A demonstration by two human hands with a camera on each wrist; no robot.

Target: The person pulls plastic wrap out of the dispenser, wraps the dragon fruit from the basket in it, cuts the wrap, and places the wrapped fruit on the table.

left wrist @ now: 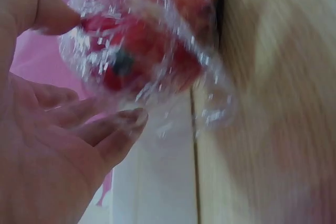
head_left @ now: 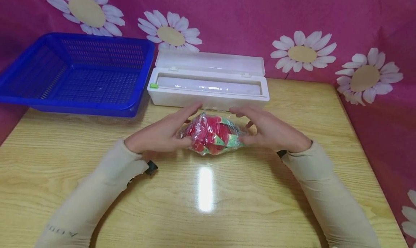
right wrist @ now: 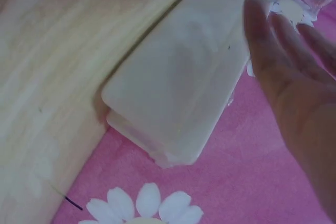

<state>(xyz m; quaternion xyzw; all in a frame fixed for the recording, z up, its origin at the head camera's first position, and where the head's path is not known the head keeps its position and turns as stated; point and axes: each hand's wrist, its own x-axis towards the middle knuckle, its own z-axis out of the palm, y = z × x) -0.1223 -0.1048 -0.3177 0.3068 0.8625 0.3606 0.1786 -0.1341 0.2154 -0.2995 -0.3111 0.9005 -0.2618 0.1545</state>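
Observation:
A bundle of red pieces with green edges (head_left: 214, 134), wrapped in crinkled clear film, is between the two hands over the table. My left hand (head_left: 165, 130) is at its left end with thumb and fingers spread apart. In the left wrist view the thumb (left wrist: 55, 14) touches the film, and the fingers lie loosely near its loose end (left wrist: 215, 103). At the bundle's right end, my right hand (head_left: 264, 128) has its thumb close to the film and its fingers reaching behind. The right wrist view shows those fingers (right wrist: 262, 40) extended; the bundle is mostly cut off there.
Behind the bundle stands a white cling film dispenser (head_left: 208, 100), its lid raised, a film roll inside and a green slider (head_left: 154, 85) at the left. A blue plastic basket (head_left: 97, 108) is at the back left. A flowered pink cloth (head_left: 234, 20) covers the wall behind the wooden table (head_left: 208, 226).

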